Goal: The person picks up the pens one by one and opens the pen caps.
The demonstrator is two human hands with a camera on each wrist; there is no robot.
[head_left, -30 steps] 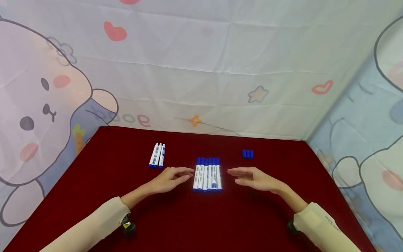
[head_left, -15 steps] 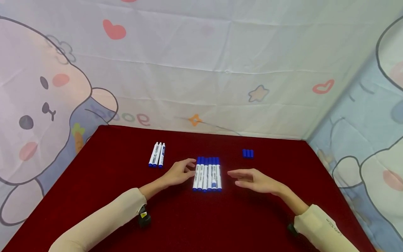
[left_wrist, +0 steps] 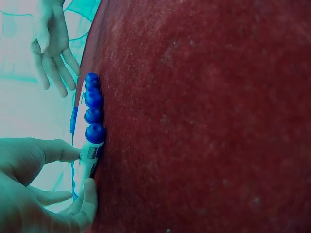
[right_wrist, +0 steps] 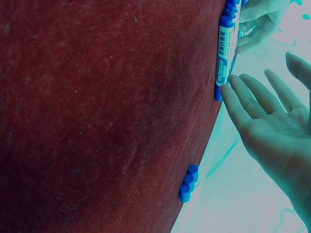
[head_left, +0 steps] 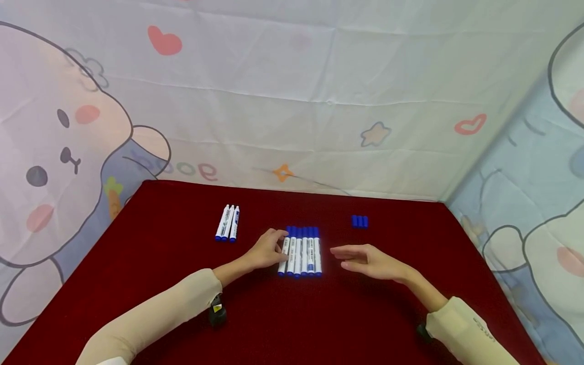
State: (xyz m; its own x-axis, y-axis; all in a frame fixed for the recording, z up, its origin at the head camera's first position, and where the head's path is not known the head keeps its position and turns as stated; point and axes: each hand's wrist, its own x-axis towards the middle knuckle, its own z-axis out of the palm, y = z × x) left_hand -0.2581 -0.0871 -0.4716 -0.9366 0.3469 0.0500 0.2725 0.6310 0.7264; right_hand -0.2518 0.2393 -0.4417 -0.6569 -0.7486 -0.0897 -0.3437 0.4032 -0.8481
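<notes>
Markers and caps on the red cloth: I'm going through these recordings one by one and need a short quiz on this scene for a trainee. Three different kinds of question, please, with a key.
1. In the head view, how many capped markers lie side by side in the middle row?
2. True or false: the right hand is gripping a marker.
3. As the wearer sees it, where do the loose blue caps lie relative to that row? (a) left and nearer (b) right and farther (c) on top of it

Key
1. Six.
2. False; that hand holds nothing.
3. (b)
</notes>
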